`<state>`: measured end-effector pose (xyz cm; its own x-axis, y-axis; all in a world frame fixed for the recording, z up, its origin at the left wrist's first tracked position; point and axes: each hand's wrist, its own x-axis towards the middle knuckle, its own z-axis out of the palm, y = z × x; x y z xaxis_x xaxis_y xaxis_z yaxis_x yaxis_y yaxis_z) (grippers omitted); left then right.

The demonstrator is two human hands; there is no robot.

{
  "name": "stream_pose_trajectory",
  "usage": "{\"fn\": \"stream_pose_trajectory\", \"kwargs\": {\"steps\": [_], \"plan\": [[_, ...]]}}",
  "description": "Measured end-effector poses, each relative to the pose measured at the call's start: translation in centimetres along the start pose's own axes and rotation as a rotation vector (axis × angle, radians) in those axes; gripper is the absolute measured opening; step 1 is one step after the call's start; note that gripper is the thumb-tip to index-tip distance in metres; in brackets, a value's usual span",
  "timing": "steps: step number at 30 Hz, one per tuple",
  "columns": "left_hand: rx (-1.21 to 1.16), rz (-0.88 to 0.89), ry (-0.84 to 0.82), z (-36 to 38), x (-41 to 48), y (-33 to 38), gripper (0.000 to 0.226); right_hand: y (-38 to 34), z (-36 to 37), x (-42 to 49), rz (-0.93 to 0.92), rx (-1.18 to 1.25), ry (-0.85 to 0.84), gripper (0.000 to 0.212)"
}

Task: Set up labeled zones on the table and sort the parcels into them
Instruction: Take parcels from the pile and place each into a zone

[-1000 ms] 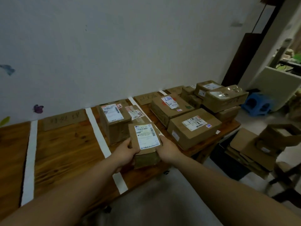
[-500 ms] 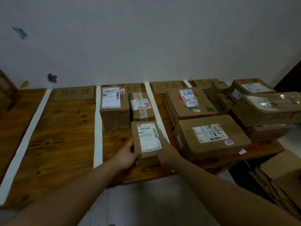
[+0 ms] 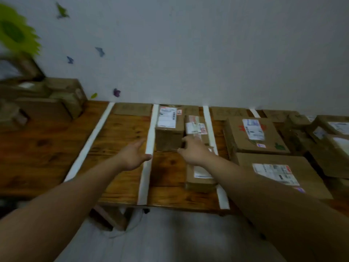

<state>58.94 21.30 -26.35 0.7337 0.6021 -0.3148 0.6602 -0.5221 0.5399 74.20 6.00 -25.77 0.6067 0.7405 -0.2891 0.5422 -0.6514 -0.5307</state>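
Observation:
A small brown parcel [image 3: 200, 176] with a white label lies flat on the wooden table [image 3: 120, 140], in the zone between two white tape strips [image 3: 149, 148]. My right forearm crosses over it. My right hand [image 3: 194, 151] hovers past its far end with loosely curled fingers, close to a taller labelled box [image 3: 168, 129] and a taped parcel [image 3: 195, 127]; it holds nothing. Over the left strip, my left hand [image 3: 135, 156] is spread and holds nothing. Cardboard zone labels [image 3: 132, 109] lie along the wall edge.
Two large boxes [image 3: 254, 136] [image 3: 279, 175] fill the zone to the right, with several more boxes [image 3: 328, 133] beyond. A blurred pile of boxes [image 3: 47, 103] stands at the far left. The table's front edge runs just below my forearms.
Both hands have let go of the small parcel, which now lies on the table. The left hand has moved left over the tape strip. The view has swung left.

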Motion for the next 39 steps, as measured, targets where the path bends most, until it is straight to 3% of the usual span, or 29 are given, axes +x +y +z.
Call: {"fn": "stream_pose_trajectory", "kwargs": {"steps": [14,20,30,39], "plan": [[-0.049,-0.242,0.315,-27.4,-9.3,-28.1,0.078,-36.5,12.1,4.9,-0.312,-0.038,-0.026,0.062],[-0.132,-0.302,0.393,-35.6,-9.6,-35.8,0.077,-47.5,16.0,8.3,-0.398,-0.076,-0.041,0.069],[-0.119,-0.248,0.373,-42.0,1.9,-42.9,0.075,-54.3,20.6,22.2,-0.359,-0.167,-0.002,0.066],[-0.063,-0.2,0.117,-43.5,16.9,-47.3,0.077,-53.9,25.3,34.2,-0.099,-0.154,-0.018,0.075]]}}
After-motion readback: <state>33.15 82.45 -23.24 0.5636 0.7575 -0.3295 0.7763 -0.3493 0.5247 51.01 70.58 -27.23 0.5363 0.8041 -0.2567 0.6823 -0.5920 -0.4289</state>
